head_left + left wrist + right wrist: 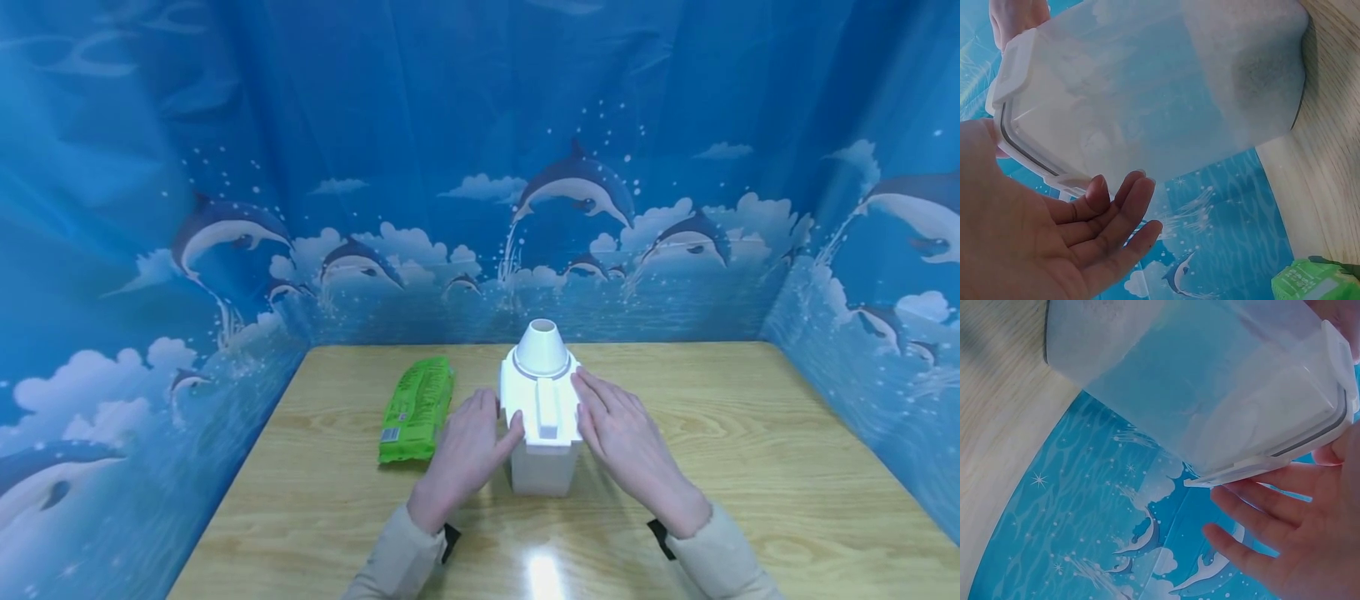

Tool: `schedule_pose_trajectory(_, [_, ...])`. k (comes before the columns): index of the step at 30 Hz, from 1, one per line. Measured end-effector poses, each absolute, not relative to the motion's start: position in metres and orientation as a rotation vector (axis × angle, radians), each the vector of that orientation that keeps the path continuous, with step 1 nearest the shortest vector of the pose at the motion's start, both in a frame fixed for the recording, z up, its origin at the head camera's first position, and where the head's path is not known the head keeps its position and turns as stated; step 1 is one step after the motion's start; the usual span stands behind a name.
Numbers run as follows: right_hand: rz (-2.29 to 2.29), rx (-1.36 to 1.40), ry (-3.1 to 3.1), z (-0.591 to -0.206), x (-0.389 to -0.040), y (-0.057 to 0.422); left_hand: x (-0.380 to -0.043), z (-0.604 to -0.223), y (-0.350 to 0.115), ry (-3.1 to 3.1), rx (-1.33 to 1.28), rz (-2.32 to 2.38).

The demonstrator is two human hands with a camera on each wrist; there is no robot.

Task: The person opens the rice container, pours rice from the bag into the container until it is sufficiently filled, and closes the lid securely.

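Note:
A tall, translucent storage container (543, 479) stands upright in the middle of the table, with pale granular contents in its bottom part. Its white lid (517, 393) has flaps along the sides, a raised handle (547, 408) and a cone-shaped white piece (542, 350) on top. At the lid's left side is my left hand (468, 442), fingers loosely bent by the side flap (1072, 183). My right hand (626, 433) lies along the right side, with nearly straight fingertips touching the right flap (1241, 469).
Left of the container lies a green printed bag (416, 408), just beyond my left hand. The wooden table (750, 467) is bounded at the back and sides by a blue dolphin-print curtain (450, 167).

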State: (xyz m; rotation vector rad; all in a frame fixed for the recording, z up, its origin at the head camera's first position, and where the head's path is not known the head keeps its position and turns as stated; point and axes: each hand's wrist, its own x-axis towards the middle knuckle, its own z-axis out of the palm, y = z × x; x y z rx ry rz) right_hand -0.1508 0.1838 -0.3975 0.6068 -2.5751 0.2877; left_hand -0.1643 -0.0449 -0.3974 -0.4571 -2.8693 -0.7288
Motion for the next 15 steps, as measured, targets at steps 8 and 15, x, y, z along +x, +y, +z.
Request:
schedule_pose_trajectory(8, [0.288, 0.600, -2.544, -0.3991, -0.1524, 0.1822, -0.1646, -0.3970, -0.0449, -2.867, -0.468, -0.675])
schedule_pose_trajectory(15, [0.303, 0.591, -2.538, -0.4005, -0.1529, 0.1815, -0.1657, -0.3961, -0.0456, -2.875, -0.502, -0.648])
